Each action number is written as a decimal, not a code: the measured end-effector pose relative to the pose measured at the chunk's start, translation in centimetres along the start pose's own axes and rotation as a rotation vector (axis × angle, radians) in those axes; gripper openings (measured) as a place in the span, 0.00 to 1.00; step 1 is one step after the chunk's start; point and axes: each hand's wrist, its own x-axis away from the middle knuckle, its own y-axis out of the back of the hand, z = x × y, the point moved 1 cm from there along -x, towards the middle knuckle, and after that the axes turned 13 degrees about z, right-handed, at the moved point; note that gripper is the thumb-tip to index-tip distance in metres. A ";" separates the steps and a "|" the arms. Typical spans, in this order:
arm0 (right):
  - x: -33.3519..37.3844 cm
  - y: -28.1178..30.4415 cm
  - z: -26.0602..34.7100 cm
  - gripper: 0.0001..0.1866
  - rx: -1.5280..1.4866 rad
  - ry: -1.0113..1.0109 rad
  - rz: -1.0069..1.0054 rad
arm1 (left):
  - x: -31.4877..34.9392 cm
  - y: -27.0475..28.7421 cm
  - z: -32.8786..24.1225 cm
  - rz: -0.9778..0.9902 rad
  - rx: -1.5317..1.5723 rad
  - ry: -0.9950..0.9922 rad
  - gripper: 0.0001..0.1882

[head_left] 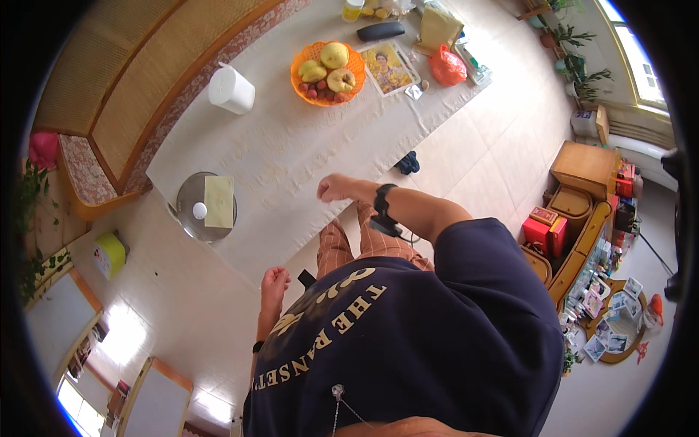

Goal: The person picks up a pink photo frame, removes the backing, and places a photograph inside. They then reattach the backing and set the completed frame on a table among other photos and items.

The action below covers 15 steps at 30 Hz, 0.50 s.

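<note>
My right hand (336,188) is held over the near edge of a cloth-covered table (291,167), its fingers curled into a loose fist with nothing showing in them. Lower and to the left, my left hand (275,280) is beside my body near the table's front corner. Its fingers are folded in too, and no object shows there. Nearest to it on the table lies a round metal lid (186,193) with a white knob, partly under a pale yellow paper pad (218,202). Neither hand touches the table things.
Farther back stand a white lidded container (231,90) and an orange fruit basket (299,64). Beside them are a picture sheet (391,69), a dark case (381,31) and a red plastic bag (446,66). A wooden bench (138,87) borders the far side; cabinets (582,240) stand right.
</note>
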 end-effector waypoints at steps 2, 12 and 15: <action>2.0 -2.3 2.0 0.10 -0.276 0.052 0.167 | -0.8 -1.7 -3.9 0.081 0.037 -0.105 0.14; 7.5 -6.8 8.0 0.11 -0.303 0.075 0.114 | -2.2 -6.4 -13.2 0.331 -0.184 -0.159 0.09; 8.6 -5.8 7.7 0.13 -0.221 0.121 0.040 | -3.0 -7.3 -13.7 0.419 -0.189 -0.209 0.06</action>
